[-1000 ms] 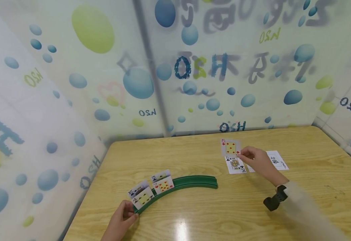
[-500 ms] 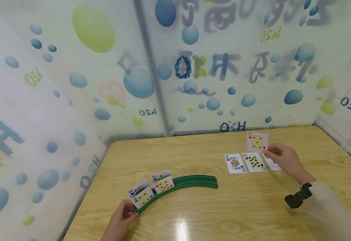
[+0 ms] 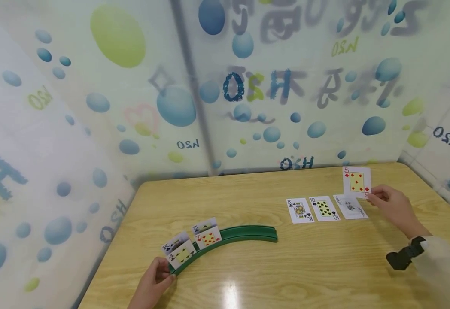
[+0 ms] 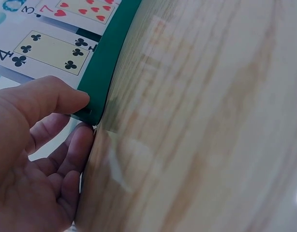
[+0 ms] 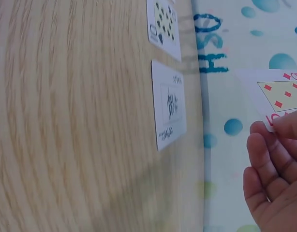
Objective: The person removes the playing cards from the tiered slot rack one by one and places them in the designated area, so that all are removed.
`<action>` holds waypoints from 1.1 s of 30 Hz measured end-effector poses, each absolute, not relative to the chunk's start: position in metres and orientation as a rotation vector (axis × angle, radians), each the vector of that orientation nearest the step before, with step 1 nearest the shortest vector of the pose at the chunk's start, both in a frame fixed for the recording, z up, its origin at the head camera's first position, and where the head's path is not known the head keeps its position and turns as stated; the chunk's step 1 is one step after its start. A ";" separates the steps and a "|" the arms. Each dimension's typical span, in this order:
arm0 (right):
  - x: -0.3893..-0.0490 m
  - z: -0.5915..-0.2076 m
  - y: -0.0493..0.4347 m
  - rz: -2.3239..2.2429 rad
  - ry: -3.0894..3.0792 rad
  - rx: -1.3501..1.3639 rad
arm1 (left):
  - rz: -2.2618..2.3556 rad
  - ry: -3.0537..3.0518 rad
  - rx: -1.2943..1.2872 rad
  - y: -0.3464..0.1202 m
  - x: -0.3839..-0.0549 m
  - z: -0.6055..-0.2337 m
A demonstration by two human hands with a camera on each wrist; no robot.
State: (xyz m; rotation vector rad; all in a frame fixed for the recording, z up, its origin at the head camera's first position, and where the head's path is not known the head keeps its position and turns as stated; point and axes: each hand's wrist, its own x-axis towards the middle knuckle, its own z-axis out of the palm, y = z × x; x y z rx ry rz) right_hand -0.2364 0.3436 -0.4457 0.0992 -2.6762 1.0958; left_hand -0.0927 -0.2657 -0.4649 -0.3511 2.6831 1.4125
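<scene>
My right hand (image 3: 395, 208) pinches the five of diamonds (image 3: 356, 181) by its lower right corner, above the joker (image 3: 351, 207) on the table. In the right wrist view thumb and forefinger hold that five of diamonds (image 5: 286, 94) up off the tabletop. At the left, my left hand (image 3: 153, 281) grips the near end of a curved green card holder (image 3: 248, 234). Its thumb (image 4: 66, 96) presses on the holder's end in the left wrist view. Front cards in the holder are a four of clubs (image 3: 181, 255) and a seven of hearts (image 3: 208, 238); a king (image 3: 175, 243) and a three (image 3: 205, 225) stand behind them.
A king of clubs (image 3: 300, 210) and a ten (image 3: 324, 209) lie face up left of the joker, in a row. The wooden table (image 3: 287, 274) ends at a printed wall (image 3: 248, 141) at the back.
My right hand has carried the five of diamonds rightward, from over the king of clubs to over the joker, uncovering the ten and the joker. The left hand keeps its hold on the card holder.
</scene>
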 end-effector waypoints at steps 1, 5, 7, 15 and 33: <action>-0.240 -0.454 0.352 1.071 -2.676 0.082 | 1.414 2.679 -0.349 -0.266 -0.093 -0.465; -0.255 -0.485 0.387 0.987 -2.685 0.045 | 1.419 2.669 -0.361 -0.267 -0.094 -0.466; -0.258 -0.496 0.400 0.923 -2.682 0.020 | 1.418 2.667 -0.368 -0.266 -0.094 -0.466; -0.231 -0.461 0.387 1.016 -2.735 -0.079 | 1.414 2.672 -0.354 -0.266 -0.093 -0.465; -0.223 -0.458 0.394 0.948 -2.895 -0.231 | 1.434 2.666 -0.358 -0.264 -0.092 -0.462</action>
